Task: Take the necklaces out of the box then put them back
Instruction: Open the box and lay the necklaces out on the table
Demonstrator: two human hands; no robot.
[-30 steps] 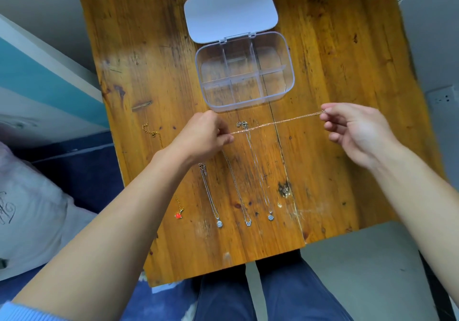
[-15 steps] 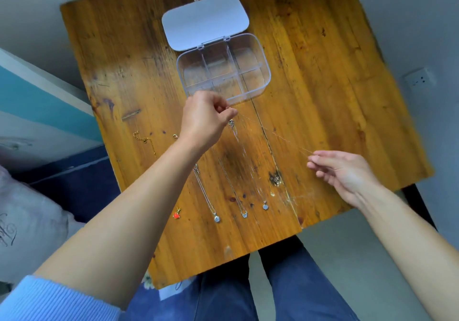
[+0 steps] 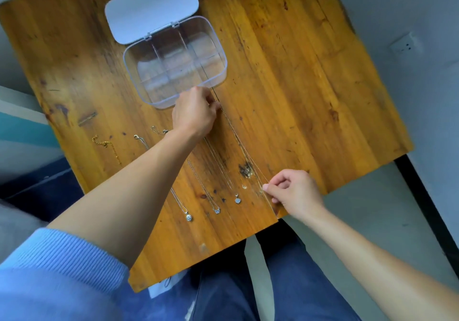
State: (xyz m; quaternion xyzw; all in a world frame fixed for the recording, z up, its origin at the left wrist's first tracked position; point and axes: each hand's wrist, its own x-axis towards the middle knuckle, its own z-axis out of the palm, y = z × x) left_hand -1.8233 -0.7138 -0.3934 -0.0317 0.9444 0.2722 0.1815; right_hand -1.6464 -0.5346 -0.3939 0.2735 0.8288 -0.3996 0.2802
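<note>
Thin gold chain necklace (image 3: pixel 238 139) stretched taut, diagonal over worn orange-brown wooden desk (image 3: pixel 310 85). Left hand (image 3: pixel 196 114) pinches upper end just beside clear plastic compartment box (image 3: pixel 218 47), white lid open flat behind. Right hand (image 3: pixel 295 193) pinches lower end near desk edge, other fingers curled. Chain likely light, limp, tangle-prone, delicate: hold by both ends, keep straight. Silver pendant necklaces (image 3: pixel 211 196) lie in parallel rows alongside.

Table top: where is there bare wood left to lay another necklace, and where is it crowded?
Bare wood lies right of the open box out to the table edge, and left of the box. The near strip is crowded: laid-out necklaces between the left hand and right hand, which hold a chain.
</note>
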